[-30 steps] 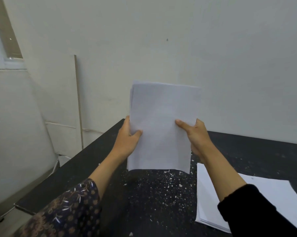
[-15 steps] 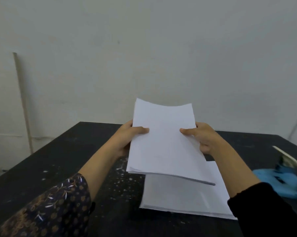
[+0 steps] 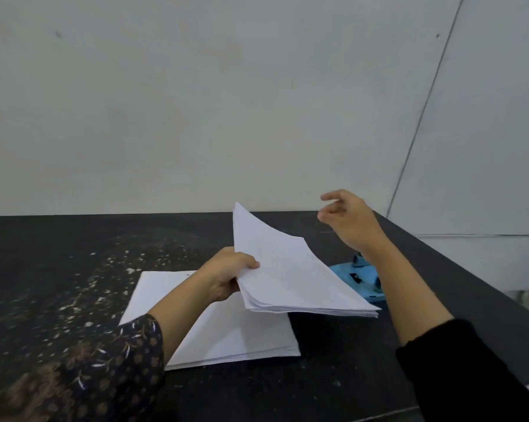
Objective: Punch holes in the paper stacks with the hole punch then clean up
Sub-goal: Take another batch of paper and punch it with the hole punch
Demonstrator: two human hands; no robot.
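Pale wall [image 3: 257,102] behind, with a thin dark line running down its right part. In front of it, wide black bench [image 3: 59,254], dusty on the left side.

Flat on the bench, near the middle: lower paper stack [image 3: 235,339], white, edges roughly squared. A few small dots near its far edge, perhaps punched holes, though too blurred to be sure.

Above it and a little to the right: upper paper stack [image 3: 290,278], lifted off the bench, tilted, far corner raised and near edge sagging down, overlapping the right part of the lower paper stack in the view.

Left hand [image 3: 226,275] clamped on the left edge of the upper paper stack, thumb on top, other fingers under the sheets. Patterned dark sleeve [image 3: 98,370] on this forearm, crossing over the lower paper stack.

Right hand [image 3: 348,220] raised in the air, clear of the paper, fingers loosely curled and apart, nothing in it. Black sleeve [image 3: 470,376] on this arm.

On the bench to the right, partly hidden behind the upper paper stack and the right forearm: blue hole punch [image 3: 359,277], lying low.

Scattered over the left half of the bench: small white paper bits [image 3: 101,287], many of them.
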